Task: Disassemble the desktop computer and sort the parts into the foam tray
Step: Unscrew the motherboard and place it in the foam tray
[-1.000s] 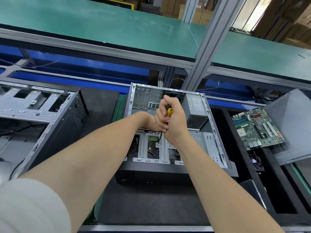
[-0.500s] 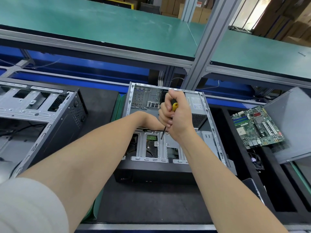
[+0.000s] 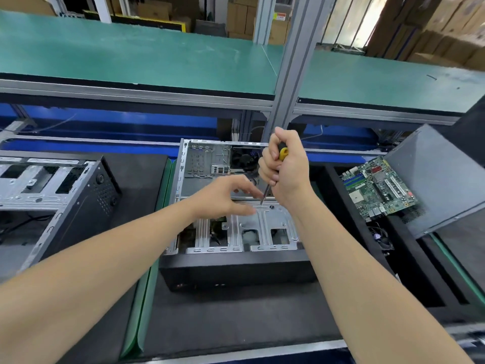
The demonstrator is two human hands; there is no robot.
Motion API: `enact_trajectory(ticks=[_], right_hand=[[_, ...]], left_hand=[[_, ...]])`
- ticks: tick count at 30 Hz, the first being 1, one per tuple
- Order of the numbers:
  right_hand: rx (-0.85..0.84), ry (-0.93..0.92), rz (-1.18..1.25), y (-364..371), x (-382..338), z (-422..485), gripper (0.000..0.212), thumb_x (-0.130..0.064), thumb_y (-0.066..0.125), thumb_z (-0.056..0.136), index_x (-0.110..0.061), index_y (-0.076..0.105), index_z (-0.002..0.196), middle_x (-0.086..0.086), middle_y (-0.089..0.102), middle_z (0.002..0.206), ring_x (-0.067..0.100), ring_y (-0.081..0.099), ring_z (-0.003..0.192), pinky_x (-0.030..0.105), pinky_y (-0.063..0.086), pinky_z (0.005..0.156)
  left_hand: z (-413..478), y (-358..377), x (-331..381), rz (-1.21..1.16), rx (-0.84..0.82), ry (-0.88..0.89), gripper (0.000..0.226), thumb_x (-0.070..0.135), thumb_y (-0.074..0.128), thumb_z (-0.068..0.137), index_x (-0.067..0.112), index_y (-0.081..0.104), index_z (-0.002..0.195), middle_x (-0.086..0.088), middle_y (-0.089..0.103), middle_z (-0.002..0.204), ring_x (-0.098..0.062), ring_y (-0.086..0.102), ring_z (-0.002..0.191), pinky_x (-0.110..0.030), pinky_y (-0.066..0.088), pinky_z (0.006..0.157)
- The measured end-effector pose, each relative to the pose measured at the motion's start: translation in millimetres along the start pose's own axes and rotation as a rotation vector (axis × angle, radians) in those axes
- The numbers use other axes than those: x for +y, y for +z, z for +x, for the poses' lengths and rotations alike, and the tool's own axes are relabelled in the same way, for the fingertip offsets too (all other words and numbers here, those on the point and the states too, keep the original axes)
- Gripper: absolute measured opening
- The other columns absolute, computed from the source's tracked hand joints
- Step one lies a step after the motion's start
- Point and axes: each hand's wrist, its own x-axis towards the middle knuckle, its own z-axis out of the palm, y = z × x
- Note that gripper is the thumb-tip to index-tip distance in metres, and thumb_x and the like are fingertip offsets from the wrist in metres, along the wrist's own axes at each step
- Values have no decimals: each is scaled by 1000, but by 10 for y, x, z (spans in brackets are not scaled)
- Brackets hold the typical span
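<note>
An open desktop case [image 3: 236, 269] lies on its side in front of me, its silver drive cage [image 3: 262, 227] facing up. My right hand [image 3: 288, 169] grips a yellow and black screwdriver [image 3: 283, 153] upright, its tip on the top of the drive cage. My left hand [image 3: 225, 197] hovers just left of the tip with fingers spread and relaxed, holding nothing. A green motherboard [image 3: 378, 189] lies in the black foam tray [image 3: 409, 271] to the right.
A second stripped case [image 3: 60, 190] lies at the left. A grey side panel [image 3: 441, 179] leans over the tray at the right. A grey frame post [image 3: 291, 74] rises behind the case, with green shelves [image 3: 131, 53] above.
My left hand has come away from the right hand and opened beside the screwdriver tip. The right hand has lifted higher with the screwdriver. The view has shifted upward.
</note>
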Motion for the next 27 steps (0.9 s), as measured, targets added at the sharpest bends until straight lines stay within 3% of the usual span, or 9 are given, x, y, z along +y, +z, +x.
enact_trajectory(ticks=[4,6,9,14,19,24,27], right_hand=[[21,-25,11,-144,-111,-1,45,-28,44,106,-15,34,64,1,22,50,19,13,40,25,15,39],[30,-31,9,-245,-161,-20,45,-28,44,106,-16,33,64,1,22,50,19,13,41,26,15,39],[54,-45,-11,-427,-232,-59,46,-29,45,105,-16,34,63,1,22,51,19,13,42,25,17,39],[136,-67,-55,-855,-397,-158,46,-27,46,104,-16,34,61,1,22,51,18,16,41,24,19,39],[250,-75,-168,-1458,-517,-294,46,-30,52,100,-16,35,59,6,18,53,21,14,42,29,16,41],[401,2,-274,-2155,-457,-454,44,-38,62,88,-18,39,56,3,22,50,21,14,44,33,11,46],[466,33,-344,-2589,-360,-566,44,-36,64,88,-19,39,57,3,23,51,19,17,42,28,12,46]], left_hand=[[91,346,178,-59,49,-13,17,44,83,82,44,74,96,15,70,106,-5,65,103,-31,51,95],[174,514,249,-89,136,-31,9,42,82,84,36,77,89,14,71,92,-2,64,84,-28,53,80],[331,718,318,-78,232,-62,17,39,79,88,24,76,81,12,69,77,-3,57,67,-23,48,66],[621,951,537,37,194,-49,16,44,71,93,29,76,92,15,67,79,1,61,73,-15,44,66],[1094,1387,887,335,130,85,23,38,60,101,22,76,101,4,67,87,-15,59,83,-36,49,78],[1553,2010,1188,496,-49,-30,23,39,62,97,22,76,89,1,69,78,-24,63,84,-40,56,72],[1759,2381,1322,622,-143,-96,22,47,65,93,27,72,87,3,59,76,-26,60,84,-36,50,66]])
